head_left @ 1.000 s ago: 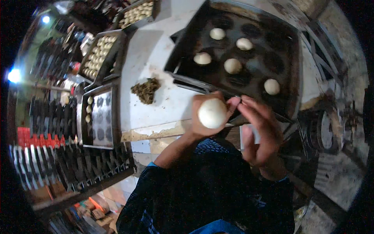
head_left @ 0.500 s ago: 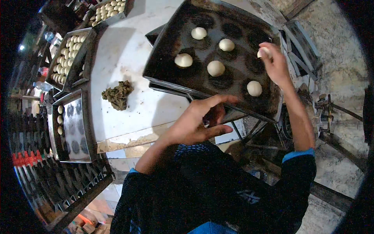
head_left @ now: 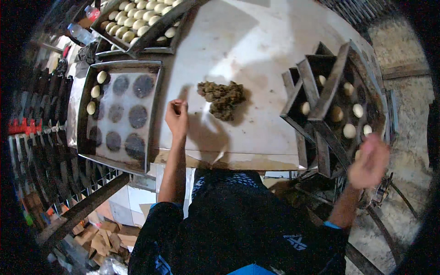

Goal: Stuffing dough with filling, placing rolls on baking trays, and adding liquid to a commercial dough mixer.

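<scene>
Over the white tabletop (head_left: 270, 137), my left hand (head_left: 178, 118) is raised with its fingers curled together; whether anything is between them is hidden. It is between a dark mound of filling (head_left: 222, 97) and a shallow metal tray (head_left: 156, 103). That tray has a row of 3 pale dough balls (head_left: 95, 91) along its left side and round dark marks on its bottom. At the right, my right hand (head_left: 369, 161) is smeared by motion above the near end of a black baking tray (head_left: 331, 87). Several pale dough balls (head_left: 349, 131) lie in the black tray, the nearest close to my fingers.
Beneath the black tray, other metal trays (head_left: 295, 120) are stacked at angles, some with dough balls. A tray (head_left: 114, 42) crowded with dough balls stands far left atop another. Plastic bottles (head_left: 80, 33) lie beyond it. A rough wall (head_left: 403, 96) borders the right.
My view has swung left. My left hand has left the black tray's edge, moved left and curled its fingers. The right hand, which held a dough ball at the tray's right, is now blurred.
</scene>
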`<state>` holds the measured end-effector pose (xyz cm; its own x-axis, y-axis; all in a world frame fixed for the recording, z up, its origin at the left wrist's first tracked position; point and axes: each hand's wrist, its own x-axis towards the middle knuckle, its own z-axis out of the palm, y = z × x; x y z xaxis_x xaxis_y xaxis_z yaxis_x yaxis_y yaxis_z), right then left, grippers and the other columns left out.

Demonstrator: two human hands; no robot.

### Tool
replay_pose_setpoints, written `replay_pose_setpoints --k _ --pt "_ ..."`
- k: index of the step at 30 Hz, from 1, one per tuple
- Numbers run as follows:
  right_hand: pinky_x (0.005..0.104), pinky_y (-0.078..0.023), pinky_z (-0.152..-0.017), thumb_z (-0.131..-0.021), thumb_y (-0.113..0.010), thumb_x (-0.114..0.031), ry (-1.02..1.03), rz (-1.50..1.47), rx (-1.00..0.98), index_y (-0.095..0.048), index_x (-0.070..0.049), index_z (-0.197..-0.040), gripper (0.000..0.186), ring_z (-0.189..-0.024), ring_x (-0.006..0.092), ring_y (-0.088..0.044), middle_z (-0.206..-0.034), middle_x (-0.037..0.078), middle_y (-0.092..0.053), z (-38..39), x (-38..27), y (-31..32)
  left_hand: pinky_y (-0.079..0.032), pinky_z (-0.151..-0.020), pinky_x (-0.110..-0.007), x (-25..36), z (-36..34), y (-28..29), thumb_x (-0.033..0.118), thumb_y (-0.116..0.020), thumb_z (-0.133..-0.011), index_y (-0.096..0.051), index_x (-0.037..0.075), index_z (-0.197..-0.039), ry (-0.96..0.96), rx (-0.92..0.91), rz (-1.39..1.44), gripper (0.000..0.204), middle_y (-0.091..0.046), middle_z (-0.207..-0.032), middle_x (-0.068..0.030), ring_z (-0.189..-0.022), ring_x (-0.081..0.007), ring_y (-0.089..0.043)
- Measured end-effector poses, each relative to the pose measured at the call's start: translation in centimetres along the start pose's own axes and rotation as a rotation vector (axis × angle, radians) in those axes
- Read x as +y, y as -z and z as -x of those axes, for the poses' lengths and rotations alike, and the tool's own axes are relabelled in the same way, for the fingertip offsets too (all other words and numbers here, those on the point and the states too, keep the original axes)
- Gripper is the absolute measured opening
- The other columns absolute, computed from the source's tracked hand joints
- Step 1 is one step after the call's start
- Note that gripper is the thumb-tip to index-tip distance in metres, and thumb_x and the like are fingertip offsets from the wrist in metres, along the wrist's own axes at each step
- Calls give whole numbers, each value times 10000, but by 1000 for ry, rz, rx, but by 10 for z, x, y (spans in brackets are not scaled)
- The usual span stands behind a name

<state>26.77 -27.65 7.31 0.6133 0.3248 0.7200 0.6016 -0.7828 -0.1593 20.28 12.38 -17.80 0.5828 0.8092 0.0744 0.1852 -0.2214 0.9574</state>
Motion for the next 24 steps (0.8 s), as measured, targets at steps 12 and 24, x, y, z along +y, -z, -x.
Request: replay_pose_setpoints --k 12,24 --pt "318 -509 -668 -764 -676 -53 -282 -403 -449 -676 -10 -1000 239 -722 247 -636 -874 132 -654 72 -90 -300 -468 -539 -280 -48 -13 6 -14 -648 -725 -537 51 -811 -392 -38 -15 155 -596 -734 -90 -577 -185 -578" --pt "333 -529 -694 -796 -620 -12 -246 -397 -580 -660 3 -938 148 -764 270 -660 -813 140 -666 68 -84 -299 -488 -609 -329 -32 -16 -3 54 -611 -775 -574 36 -849 -210 -136 -97 84 -624 -729 -122 -657 -249 -624"
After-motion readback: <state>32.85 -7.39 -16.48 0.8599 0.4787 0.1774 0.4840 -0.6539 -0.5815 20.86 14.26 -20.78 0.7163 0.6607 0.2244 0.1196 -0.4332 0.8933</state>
